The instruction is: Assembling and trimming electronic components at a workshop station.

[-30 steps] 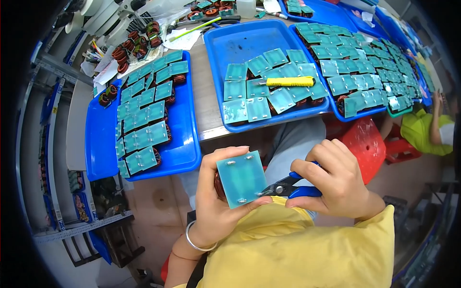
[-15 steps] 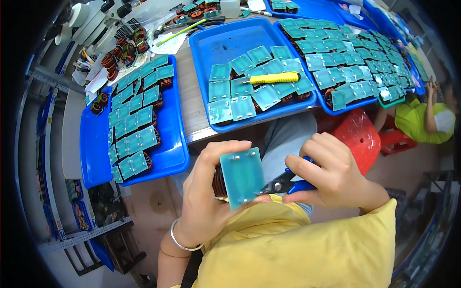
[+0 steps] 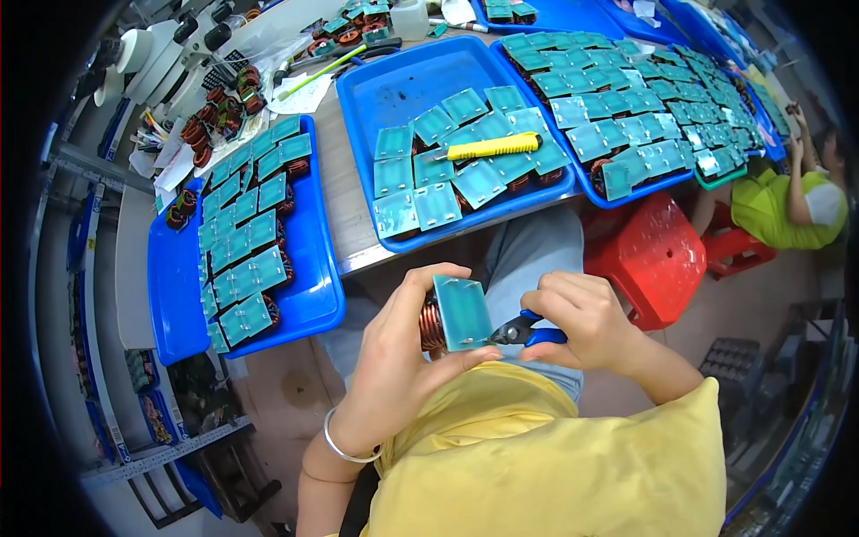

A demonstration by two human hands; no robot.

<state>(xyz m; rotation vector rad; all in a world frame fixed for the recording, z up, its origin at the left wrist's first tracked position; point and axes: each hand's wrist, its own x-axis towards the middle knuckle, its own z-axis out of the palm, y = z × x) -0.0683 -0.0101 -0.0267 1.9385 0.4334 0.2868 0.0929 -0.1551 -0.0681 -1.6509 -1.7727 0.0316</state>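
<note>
Between the thumb and fingers of my left hand [image 3: 391, 356] is a copper-wound coil [image 3: 431, 326] fixed to a square green circuit board [image 3: 464, 313], its flat face turned up toward me. Short metal leads stick out at the board's top and bottom edges. My right hand [image 3: 586, 324] is wrapped round blue-handled cutting pliers [image 3: 528, 333]. The dark jaws of the pliers are at the board's lower right corner, by a lead; whether they touch it I cannot tell.
A blue tray [image 3: 353, 98] ahead holds several coil boards, with a yellow utility knife [image 3: 494, 146] on top. More filled trays stand left [image 3: 324, 268] and right. A red stool [image 3: 660, 259] is at right, and another person [image 3: 787, 201] sits beyond.
The coil board has shifted slightly right and tilted, so more copper winding shows. My right hand and the pliers have moved a little left and down, the jaws staying by the lower corner.
</note>
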